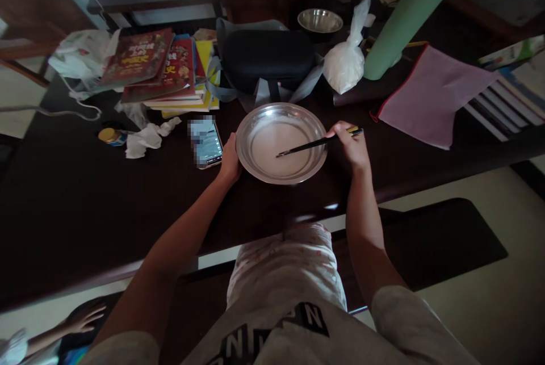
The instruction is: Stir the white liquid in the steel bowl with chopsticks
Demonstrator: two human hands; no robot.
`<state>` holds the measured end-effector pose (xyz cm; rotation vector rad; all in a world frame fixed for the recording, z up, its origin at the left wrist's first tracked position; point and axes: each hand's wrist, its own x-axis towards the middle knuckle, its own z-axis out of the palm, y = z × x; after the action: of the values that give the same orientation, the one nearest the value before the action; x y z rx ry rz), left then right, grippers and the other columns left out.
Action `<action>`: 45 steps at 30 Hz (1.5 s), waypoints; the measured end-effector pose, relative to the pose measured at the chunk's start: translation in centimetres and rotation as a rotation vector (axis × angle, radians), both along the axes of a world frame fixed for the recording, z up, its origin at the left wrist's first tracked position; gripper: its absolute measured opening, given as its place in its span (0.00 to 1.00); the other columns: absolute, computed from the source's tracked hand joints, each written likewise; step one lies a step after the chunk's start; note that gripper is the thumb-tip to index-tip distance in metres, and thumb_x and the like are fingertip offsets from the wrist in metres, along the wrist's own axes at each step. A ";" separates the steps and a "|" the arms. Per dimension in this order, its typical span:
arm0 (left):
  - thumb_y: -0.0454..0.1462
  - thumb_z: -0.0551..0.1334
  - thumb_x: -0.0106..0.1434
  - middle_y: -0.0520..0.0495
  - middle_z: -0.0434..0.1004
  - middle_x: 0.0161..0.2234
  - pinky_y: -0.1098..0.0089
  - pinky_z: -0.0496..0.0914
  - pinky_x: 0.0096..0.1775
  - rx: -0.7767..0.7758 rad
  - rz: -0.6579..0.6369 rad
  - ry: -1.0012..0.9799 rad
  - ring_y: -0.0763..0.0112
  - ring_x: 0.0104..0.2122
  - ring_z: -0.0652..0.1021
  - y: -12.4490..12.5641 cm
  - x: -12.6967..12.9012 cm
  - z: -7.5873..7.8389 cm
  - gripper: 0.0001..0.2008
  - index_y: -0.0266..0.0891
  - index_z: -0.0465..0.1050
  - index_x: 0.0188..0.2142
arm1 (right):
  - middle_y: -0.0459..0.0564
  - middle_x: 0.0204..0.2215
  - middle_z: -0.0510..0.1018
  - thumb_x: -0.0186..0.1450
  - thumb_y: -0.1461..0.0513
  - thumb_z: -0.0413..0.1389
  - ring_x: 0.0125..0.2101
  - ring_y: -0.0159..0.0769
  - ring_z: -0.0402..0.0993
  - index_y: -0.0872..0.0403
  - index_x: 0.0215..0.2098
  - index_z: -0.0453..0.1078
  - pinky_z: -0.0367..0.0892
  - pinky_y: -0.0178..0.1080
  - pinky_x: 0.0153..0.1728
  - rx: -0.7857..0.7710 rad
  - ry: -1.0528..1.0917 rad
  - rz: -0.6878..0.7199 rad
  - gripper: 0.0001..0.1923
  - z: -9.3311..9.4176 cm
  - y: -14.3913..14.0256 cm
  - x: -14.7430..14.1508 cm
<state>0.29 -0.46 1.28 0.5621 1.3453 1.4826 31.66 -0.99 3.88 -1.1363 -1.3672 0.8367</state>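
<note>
A shallow metal bowl [247, 166] stands on the dark table close to my body, with a pale, whitish liquid or batter [272, 141] in it. My left hand [230, 159] holds the bowl's left side, the fingers partly hidden behind the rim. Dark chopsticks [313, 143] with gold-coloured ends are closed in my right hand [351, 143] at the bowl's right edge. Their tips reach into the whitish contents. Just left of my left hand lies a phone [208, 141] with a lit screen.
Behind the bowl are a black case [268, 58], a tied bag of white powder [344, 64], a tall green bottle [415, 19] and another metal bowl [320, 21]. Stacked books [157, 70], crumpled tissue [147, 139] and a small jar [111, 137] lie left. A pink mesh bag [430, 95] lies right. Another person's hand [85, 318] shows lower left.
</note>
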 end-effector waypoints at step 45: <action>0.39 0.60 0.76 0.51 0.74 0.26 0.71 0.71 0.36 -0.012 -0.010 0.047 0.68 0.30 0.74 -0.1 0.0 0.4 0.19 0.43 0.76 0.27 | 0.44 0.22 0.81 0.60 0.33 0.64 0.31 0.40 0.82 0.46 0.23 0.76 0.76 0.46 0.42 0.009 -0.038 -0.026 0.29 0.4 -0.1 -0.3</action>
<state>0.31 -0.55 1.69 0.5983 1.3856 1.4601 31.41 -1.05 4.26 -1.1660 -1.3833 0.7933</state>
